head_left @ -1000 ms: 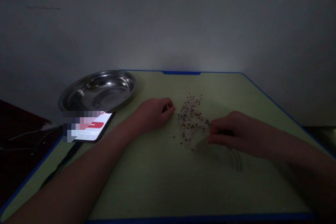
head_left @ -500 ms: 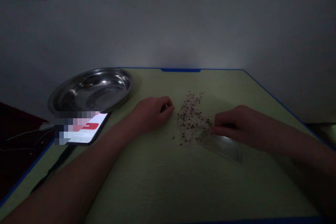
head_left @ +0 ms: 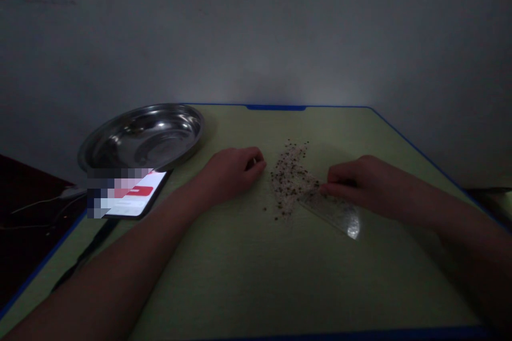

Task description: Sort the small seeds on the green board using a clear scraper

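Observation:
My right hand [head_left: 352, 181] pinches a clear plastic protractor [head_left: 334, 216] between thumb and fingers. Its straight edge faces me, and one corner meets the right side of a pile of pale grains mixed with dark beans [head_left: 290, 178]. On the table just left of the pile rests my left hand [head_left: 236, 170], fingers curled and thumb tip close to the index finger. Nothing shows in the left hand, though the inside of its curl is dark.
A shiny steel basin [head_left: 144, 138] stands at the far left. In front of it a lit phone [head_left: 136, 202] lies near a dark strap [head_left: 92, 242]. The greenish table [head_left: 248, 277] has a blue edge and meets a grey wall [head_left: 256, 32] at the back.
My right hand has lifted slightly, and the protractor has tilted with its outer corner moving up and left. My left hand and the pile look much the same.

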### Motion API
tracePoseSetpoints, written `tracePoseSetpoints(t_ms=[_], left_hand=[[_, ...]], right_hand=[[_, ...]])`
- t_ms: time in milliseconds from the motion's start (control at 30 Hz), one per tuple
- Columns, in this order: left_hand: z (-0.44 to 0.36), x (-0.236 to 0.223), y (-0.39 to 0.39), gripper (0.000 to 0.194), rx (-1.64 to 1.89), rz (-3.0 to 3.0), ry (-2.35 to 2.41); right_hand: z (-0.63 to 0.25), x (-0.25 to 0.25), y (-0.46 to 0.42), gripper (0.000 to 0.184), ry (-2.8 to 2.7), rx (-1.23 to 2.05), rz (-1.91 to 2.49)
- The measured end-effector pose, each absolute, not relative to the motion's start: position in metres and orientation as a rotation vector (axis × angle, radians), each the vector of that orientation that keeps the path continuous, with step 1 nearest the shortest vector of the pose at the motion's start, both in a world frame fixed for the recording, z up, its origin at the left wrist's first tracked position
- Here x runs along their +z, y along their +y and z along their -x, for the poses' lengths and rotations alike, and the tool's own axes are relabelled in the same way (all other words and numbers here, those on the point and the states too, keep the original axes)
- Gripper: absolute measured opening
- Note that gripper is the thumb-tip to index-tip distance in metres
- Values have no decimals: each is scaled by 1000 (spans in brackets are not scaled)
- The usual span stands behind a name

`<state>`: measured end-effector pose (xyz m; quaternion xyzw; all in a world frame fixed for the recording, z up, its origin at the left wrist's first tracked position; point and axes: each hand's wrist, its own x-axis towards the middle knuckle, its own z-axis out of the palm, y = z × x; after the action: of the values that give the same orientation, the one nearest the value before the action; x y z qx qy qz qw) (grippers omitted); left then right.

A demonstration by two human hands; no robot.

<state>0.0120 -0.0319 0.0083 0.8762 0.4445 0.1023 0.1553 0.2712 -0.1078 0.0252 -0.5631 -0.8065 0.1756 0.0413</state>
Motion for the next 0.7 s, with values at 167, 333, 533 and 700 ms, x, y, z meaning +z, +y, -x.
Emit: tracePoseSetpoints(t_ms=[167,333,533,700], left_hand=[[-12,8,-32,30,301,-2514,1273],[-11,8,-31,29,303,-2508,1273],[-10,6,-31,29,310,-2518,1266],[-10,6,-32,30,307,-2516,1268]], right_hand=[[-271,25,-106,43,-2437,501,1761],[-271,24,-105,44,-2408,434,1780],[-268,25,-106,41,-2462,680,1650],[-261,29,-114,37,-2529,842,1550]])
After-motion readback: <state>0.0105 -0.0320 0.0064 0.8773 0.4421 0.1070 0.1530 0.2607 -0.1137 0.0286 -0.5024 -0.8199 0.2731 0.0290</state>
